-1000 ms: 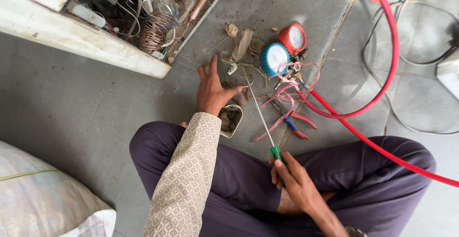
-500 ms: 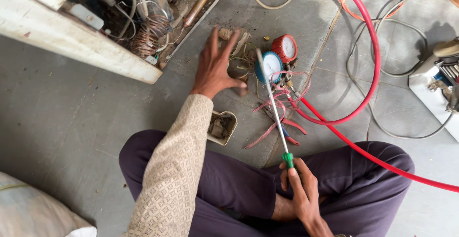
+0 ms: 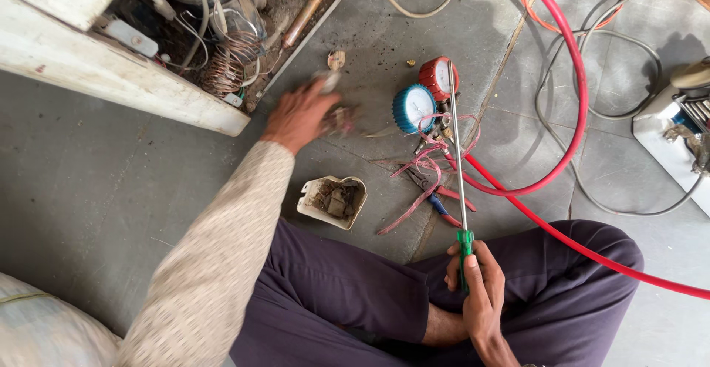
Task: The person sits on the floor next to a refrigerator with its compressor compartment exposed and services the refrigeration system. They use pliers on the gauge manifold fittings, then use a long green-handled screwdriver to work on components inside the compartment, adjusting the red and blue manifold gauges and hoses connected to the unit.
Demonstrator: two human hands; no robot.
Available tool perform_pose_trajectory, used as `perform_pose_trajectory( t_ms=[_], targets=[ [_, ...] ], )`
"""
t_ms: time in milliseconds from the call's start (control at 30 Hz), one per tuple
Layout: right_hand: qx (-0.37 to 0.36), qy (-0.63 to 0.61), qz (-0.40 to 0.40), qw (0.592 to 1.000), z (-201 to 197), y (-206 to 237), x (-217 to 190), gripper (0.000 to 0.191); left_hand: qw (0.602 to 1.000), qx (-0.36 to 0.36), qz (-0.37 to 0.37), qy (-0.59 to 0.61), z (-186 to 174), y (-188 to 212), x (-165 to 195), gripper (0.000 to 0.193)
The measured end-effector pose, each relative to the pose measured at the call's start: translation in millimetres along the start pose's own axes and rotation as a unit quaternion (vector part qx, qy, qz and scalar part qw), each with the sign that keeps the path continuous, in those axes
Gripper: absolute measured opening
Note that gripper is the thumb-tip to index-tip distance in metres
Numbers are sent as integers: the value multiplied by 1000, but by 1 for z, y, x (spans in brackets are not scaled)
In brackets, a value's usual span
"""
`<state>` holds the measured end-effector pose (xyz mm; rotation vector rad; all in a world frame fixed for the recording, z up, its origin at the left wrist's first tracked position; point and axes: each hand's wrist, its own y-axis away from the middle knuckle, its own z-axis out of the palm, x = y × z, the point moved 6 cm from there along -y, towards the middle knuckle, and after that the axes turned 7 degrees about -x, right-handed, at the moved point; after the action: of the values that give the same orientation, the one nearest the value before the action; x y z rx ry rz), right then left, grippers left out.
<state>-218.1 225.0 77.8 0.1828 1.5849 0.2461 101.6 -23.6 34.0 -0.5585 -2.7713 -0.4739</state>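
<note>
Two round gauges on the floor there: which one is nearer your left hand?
The blue gauge. It lies on the side toward the left hand, while the red gauge sits beyond it, farther from that hand and higher in the picture.

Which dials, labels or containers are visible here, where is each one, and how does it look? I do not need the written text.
Blue gauge: round dial, white face, on the floor ahead of the knees.
Red gauge: round dial, white face, just behind the blue one.
White container: small open box holding brownish bits, on the floor by the left sleeve.
White label: small oblong tag inside the opened white unit, top left.
No screens or signs show.
</note>
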Motion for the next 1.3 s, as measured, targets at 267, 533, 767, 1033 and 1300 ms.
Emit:
perform_pose_trajectory(
  t_ms=[267,533,767,1033,1300],
  targets=[
    [9,14,-27,1000,-1,5,-3,33,984,-90,-85,-127,-28,20,24,99],
    [0,35,-7,999,3,-5,-9,33,997,-40,-4,-70,-32,-64,33,156],
    [-4,35,4,999,2,-6,-8,33,993,-77,-26,-89,18,3,-1,122],
    [-19,57,6,998,12,-2,-12,33,931,-241,-136,-238,-2,49,-4,109],
    [-22,54,16,998,18,-8,-7,33,991,90,-8,-101,-17,-27,19,103]
  ],
)
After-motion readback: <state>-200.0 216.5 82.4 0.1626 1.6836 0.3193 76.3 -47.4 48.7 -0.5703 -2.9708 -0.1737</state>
